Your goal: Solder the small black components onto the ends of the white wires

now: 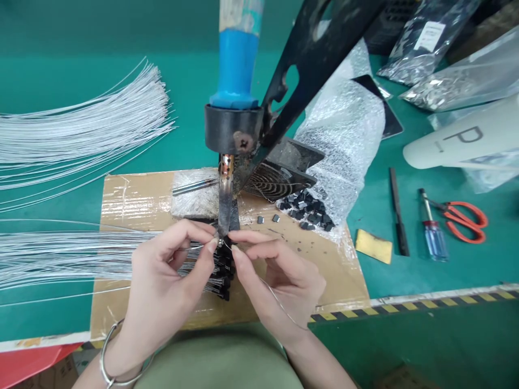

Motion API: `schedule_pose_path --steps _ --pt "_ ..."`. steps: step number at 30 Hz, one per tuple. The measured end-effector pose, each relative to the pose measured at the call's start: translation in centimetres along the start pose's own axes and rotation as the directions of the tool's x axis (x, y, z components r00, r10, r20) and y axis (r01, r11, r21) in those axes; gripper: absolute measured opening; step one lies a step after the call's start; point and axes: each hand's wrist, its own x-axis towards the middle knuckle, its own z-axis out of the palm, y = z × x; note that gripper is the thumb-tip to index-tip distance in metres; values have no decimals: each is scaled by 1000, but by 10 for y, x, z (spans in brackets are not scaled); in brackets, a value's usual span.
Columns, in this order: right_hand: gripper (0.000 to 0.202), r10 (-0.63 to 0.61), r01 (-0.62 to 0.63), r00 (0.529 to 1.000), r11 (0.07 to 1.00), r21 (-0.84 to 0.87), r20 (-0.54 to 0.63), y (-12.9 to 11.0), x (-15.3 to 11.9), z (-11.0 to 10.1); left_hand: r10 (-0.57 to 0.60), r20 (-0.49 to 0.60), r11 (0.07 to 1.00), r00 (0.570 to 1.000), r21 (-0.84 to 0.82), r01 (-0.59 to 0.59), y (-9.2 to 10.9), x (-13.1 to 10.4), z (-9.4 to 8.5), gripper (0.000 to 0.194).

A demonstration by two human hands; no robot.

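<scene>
My left hand (168, 281) is closed in a pinch on a thin wire, with a small metallic end at its fingertips. Just above that end is the tip of a soldering iron (238, 67), held pointing down in a black bracket (308, 70). Between the thumb and forefinger of my right hand (279, 275) runs a strand of solder wire (280, 303), its tail trailing over the palm to the wrist. Its front end reaches the iron's tip. Below my fingers lie white wires (81, 256) with black connectors (225, 270) on their ends.
Cardboard (133, 200) covers the work spot. Small black parts (308, 208) lie on bubble wrap (348, 129), beside a fan (275, 178). A wire bundle (101, 124) is at left. At right are scissors (466, 221), a screwdriver (436, 240), a yellow sponge (373, 246) and a white cup (458, 138).
</scene>
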Motion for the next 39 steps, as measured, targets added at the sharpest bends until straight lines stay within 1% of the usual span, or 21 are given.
schedule_pose_path --steps 6,9,19,24,31,39 --pt "20 7 -7 1000 1000 -3 -4 1 0 0 -2 18 1000 1000 11 1 1 1 1 10" --pt "19 8 -8 1000 1000 -11 -9 1 0 0 -4 28 1000 1000 -10 4 1 1 1 11" --pt "18 -1 1 1000 1000 -8 -14 -2 2 1 -4 17 1000 1000 5 4 -1 -1 0 10" --pt "17 -2 2 1000 1000 -21 -17 -2 2 1 18 8 1000 1000 21 -18 -1 -2 -1 9" --pt "17 12 -12 1000 1000 -7 1 1 0 0 -41 36 999 999 -19 42 2 2 1 10" --pt "17 28 -28 1000 1000 -2 -8 1 1 1 -64 9 997 998 -42 64 7 1 1 10"
